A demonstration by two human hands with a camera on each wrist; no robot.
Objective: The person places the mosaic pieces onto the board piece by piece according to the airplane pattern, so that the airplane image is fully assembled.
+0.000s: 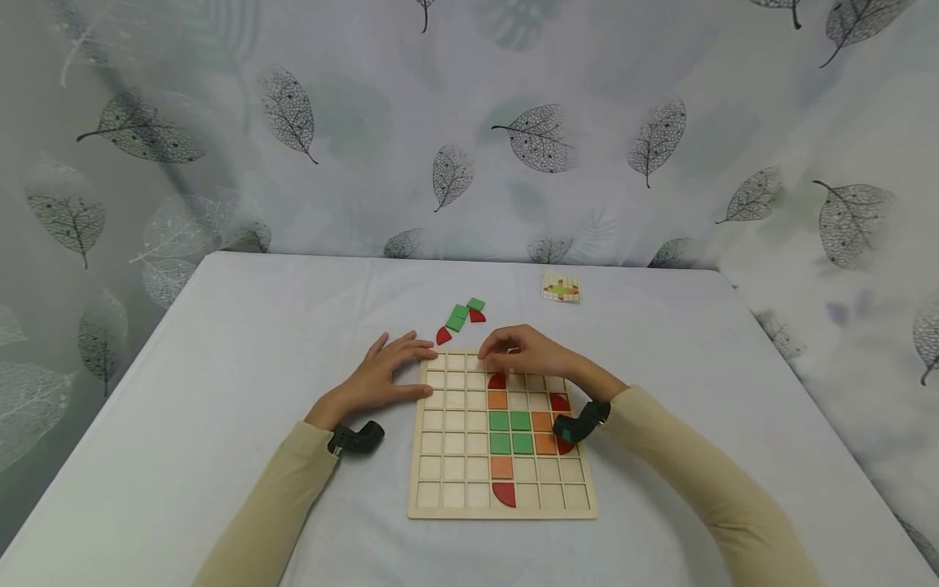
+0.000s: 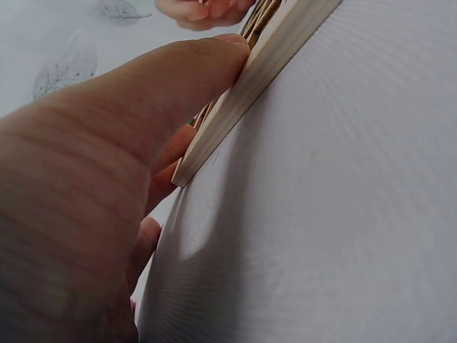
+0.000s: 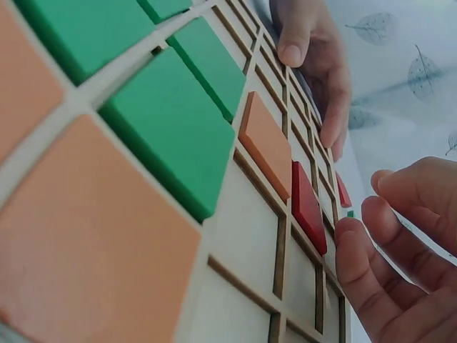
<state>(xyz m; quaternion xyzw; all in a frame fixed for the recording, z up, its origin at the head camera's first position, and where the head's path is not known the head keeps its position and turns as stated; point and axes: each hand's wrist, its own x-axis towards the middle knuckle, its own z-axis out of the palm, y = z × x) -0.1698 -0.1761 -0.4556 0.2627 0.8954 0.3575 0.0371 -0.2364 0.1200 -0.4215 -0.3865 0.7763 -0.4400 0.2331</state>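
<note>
A wooden grid board [image 1: 453, 468] lies flat on the table, with green, orange and red pieces set in some cells. My left hand [image 1: 389, 373] rests at the board's upper left corner, fingers extended; in the left wrist view its thumb [image 2: 193, 68] touches the board's side edge [image 2: 235, 107]. Over the far edge hovers my right hand [image 1: 524, 350], fingers loosely bent. In the right wrist view, thumb and fingers [image 3: 360, 268] stand apart with nothing visible between them. Nearest to it sits a red quarter-round piece [image 3: 308, 207], beside an orange square [image 3: 268, 143].
Beyond the board lie loose green squares [image 1: 458, 317] and two red quarter-round pieces, one of them [image 1: 443, 335] near the left fingertips. A small pattern card [image 1: 561, 288] lies at the back. White cloth [image 1: 293, 326] covers the table; a leaf-print curtain [image 1: 352, 163] hangs behind.
</note>
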